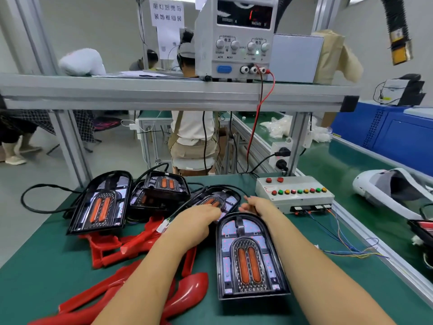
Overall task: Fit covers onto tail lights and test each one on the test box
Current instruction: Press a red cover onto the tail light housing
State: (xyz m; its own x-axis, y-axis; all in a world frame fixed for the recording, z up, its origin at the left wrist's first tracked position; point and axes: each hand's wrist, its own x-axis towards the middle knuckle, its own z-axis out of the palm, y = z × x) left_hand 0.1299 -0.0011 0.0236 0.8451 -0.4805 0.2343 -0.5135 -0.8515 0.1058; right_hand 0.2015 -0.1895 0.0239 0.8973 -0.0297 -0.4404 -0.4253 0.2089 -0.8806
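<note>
Both hands reach forward over the green tabletop (pixel 328 277) to the far tail light (pixel 230 200), a black arched plastic housing with orange lenses and a black lead. It lies tilted just beyond the near tail light (pixel 250 256), a unit of the same kind lying flat between the forearms with no cover on it. The left hand (pixel 199 218) lies across the far tail light's face, and its fingers are hidden, so I cannot tell whether it grips. The right hand (pixel 254 204) has its fingers curled at that light's right rim and seems to hold it there.

The step looks like picking up the next uncovered light, so fitting has yet to begin on this one. The glossy red plastic covers (pixel 187 292) lie heaped at the lower left, well apart from both hands.

Next, the light needs lifting free of its neighbours and their tangled leads, then a cover aligned to its arch. The grey test box (pixel 295 198), with its row of coloured buttons, stands just to the right, ready for its connector.
</note>
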